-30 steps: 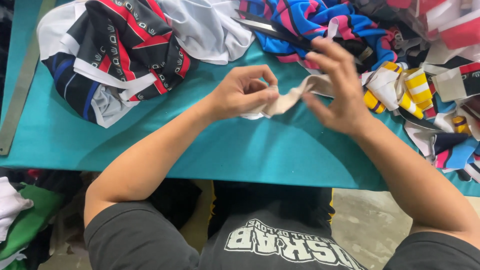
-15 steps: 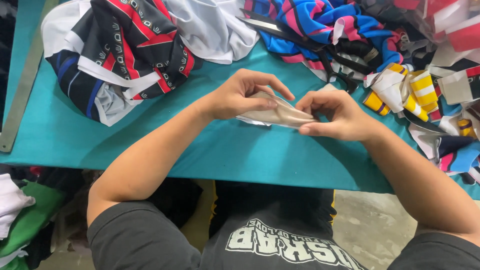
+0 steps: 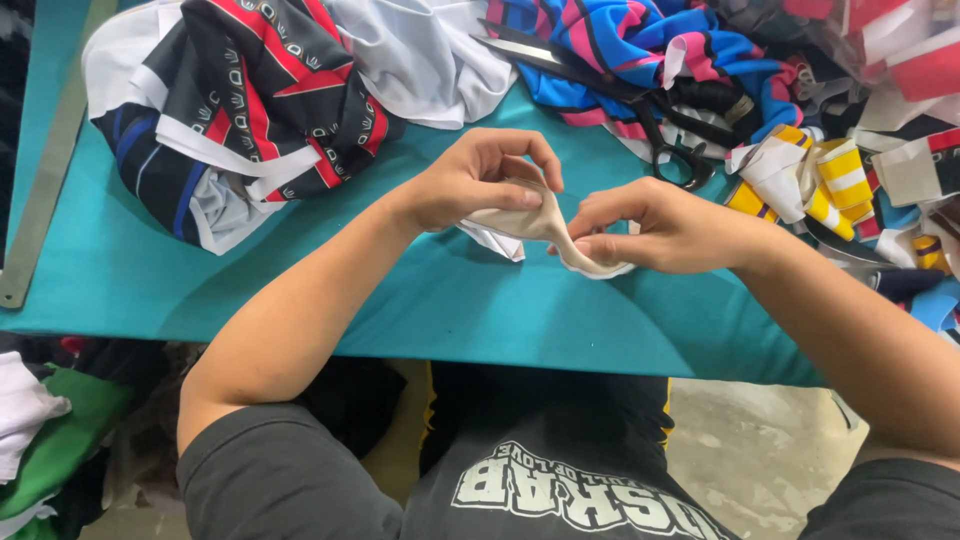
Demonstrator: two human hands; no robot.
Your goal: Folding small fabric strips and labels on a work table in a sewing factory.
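Since half a second ago the strip (image 3: 545, 225) has gone from lying flat and taut between the hands to a twisted, sagging band; the left hand (image 3: 470, 180) has lifted and curled over its end, and the right hand (image 3: 665, 228) has drawn slightly away. The strip is a cream piece of cloth held just above the teal table (image 3: 300, 290), near the table's front edge; one loose corner hangs to touch the table under the left hand. The left fingers are closed, thumb against forefinger, pinching the strip's left end; the right fingers are also narrow, thumb and forefinger nipping the right end, where the cloth loops out below them. On the table's far side lie the scissors (image 3: 640, 110), just beyond the right hand; a black, red and white heap (image 3: 240, 110) sits on the table's far left; striped scraps (image 3: 810, 170) crowd the table's right edge. To turn or fold the strip cleanly, it seems best to keep both pinches close to the ends, hold even tension so the twist does not bunch, and keep the hanging corner from catching under the wrist.
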